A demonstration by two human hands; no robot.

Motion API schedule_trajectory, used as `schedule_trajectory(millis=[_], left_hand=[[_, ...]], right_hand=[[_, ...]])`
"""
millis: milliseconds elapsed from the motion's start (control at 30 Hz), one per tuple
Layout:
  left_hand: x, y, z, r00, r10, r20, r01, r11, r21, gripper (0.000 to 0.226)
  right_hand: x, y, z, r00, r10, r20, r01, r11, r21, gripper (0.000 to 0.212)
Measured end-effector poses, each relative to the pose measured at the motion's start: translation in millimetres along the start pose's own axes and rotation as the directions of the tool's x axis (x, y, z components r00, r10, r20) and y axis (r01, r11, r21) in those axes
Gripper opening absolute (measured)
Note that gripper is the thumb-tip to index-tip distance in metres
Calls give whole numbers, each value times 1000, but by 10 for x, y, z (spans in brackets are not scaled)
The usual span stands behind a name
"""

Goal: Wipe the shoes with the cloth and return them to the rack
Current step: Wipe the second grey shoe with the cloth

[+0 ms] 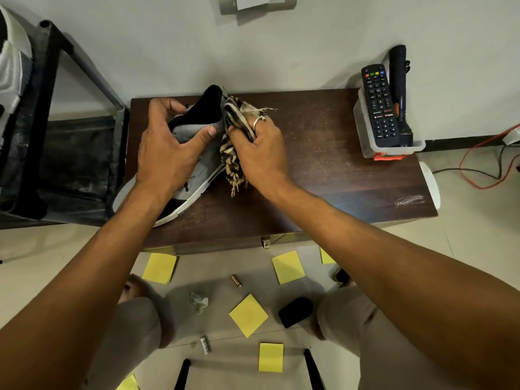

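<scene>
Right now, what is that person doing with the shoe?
A person is cleaning a grey shoe on the table. The left hand holds the shoe steady, and the right hand grips a striped cloth against its side. A second shoe sits on the rack at the left. The grey one is not back there yet.
</scene>
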State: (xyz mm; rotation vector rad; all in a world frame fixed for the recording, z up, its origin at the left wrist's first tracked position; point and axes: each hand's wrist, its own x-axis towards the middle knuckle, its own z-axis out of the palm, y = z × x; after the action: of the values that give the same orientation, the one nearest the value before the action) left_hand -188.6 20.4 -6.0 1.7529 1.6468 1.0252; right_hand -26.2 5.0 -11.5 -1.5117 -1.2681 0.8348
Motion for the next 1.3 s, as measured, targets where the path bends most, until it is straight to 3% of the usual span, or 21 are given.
schedule_trajectory(millis=[167, 267, 333, 533, 667, 733, 900, 1000, 1200, 1300], left_hand=[[2, 7, 5, 1000, -11, -4, 11, 1000, -15, 51], [15, -2, 0, 1000, -2, -1, 2, 1000, -24, 55], [14, -19, -2, 1000, 3, 1, -3, 1000, -22, 54], [2, 19, -14, 1000, -8, 14, 8, 1000, -16, 53], [8, 4, -8, 1000, -25, 2, 25, 999, -26, 54], [11, -2, -5, 1000, -18, 1, 18, 1000, -12, 55], [14, -29, -20, 1000, 4, 9, -4, 1000, -17, 55], [21, -20, -24, 1000, 7, 5, -6, 1000, -18, 53], [11, 22, -13, 1000, -8, 11, 8, 999, -35, 49], [9, 24, -23, 1000, -15, 9, 15, 999, -40, 49]], right_hand=[[11, 115, -66, 992, 118, 46, -117, 993, -27, 32], [-20, 11, -33, 1000, 19, 18, -19, 1000, -5, 12], [-42, -28, 4, 999, -45, 22, 45, 999, 2, 18], [-87, -13, 12, 998, -55, -12, 55, 998, 24, 30], [-254, 134, 53, 961, -151, 232, 205, 951, -233, 42], [-297, 195, 75, 948, -166, 272, 243, 929, -279, 42], [-145, 68, -26, 975, -223, -14, 219, 966, -139, 33], [-26, 44, -23, 985, -163, -59, 156, 982, -103, 38], [-158, 236, -83, 990, 25, 141, 7, 975, -222, 34], [-88, 238, -192, 981, 107, 159, -55, 952, -302, 11]])
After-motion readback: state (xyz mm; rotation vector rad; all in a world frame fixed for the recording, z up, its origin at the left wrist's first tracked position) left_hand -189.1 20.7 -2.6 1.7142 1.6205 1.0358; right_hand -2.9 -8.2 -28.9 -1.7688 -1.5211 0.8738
